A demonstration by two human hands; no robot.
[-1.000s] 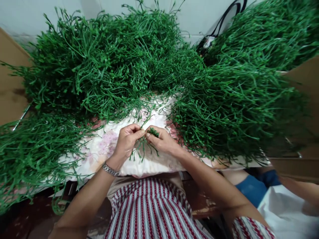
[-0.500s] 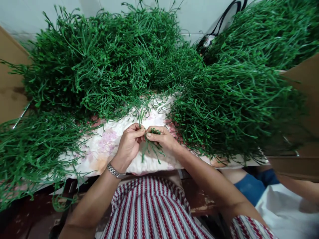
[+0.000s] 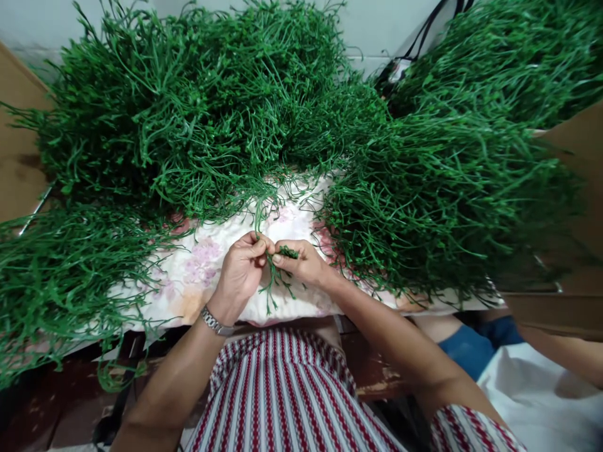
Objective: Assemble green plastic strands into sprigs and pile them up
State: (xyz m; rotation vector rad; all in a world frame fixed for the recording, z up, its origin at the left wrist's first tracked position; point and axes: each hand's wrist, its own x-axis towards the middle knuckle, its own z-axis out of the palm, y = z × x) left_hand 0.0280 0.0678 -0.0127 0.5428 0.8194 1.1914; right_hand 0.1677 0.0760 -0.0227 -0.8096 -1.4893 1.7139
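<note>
Both my hands meet over the flowered cloth, thumbs and fingertips almost touching. My left hand (image 3: 245, 258) is pinched on thin green plastic-looking stems (image 3: 259, 216) that stick up past its fingers. Several small green stems (image 3: 287, 252) are bunched in my right hand (image 3: 304, 260), its thumb pressed over them. Forked tips (image 3: 273, 292) dangle below the fingers. Where the pieces join between the fingertips is too small to make out. Past my hands lies a large heap of similar green stems (image 3: 211, 113), with another heap (image 3: 424, 207) close on the right.
A smaller green pile (image 3: 70, 282) covers the cloth's left side. Cardboard (image 3: 21, 144) stands at the left, and more cardboard (image 3: 575, 251) at the right. A black-strapped bag (image 3: 400, 66) leans by the wall (image 3: 372, 28). Another person's arm (image 3: 560, 355) shows at the lower right.
Both hands stay close together and have shifted slightly left in view. The hanging forked tips have swung and spread differently, and the bunch in my right hand sits tighter.
</note>
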